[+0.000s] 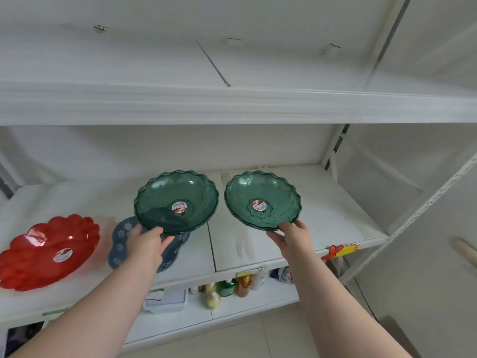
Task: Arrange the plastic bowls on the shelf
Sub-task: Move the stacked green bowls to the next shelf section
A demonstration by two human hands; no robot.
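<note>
Two clear green plastic bowls with scalloped rims hang over the middle white shelf [335, 218]. My left hand [148, 245] grips the near rim of the left green bowl [175, 200], held tilted above a blue flowered bowl [121, 236] that lies on the shelf. My right hand [293, 236] grips the near rim of the right green bowl [262, 200], low over the shelf; contact with the shelf cannot be told. A red scalloped bowl [46, 250] rests on the shelf at the far left. Each green bowl has a round sticker in its centre.
An upper white shelf [232, 104] overhangs the bowls. A lower shelf [271, 298] carries several bottles [227, 288] and a white box [165, 302]. A slotted metal upright [413, 218] runs along the right side, with a yellow-red tag [340, 250] on the shelf edge.
</note>
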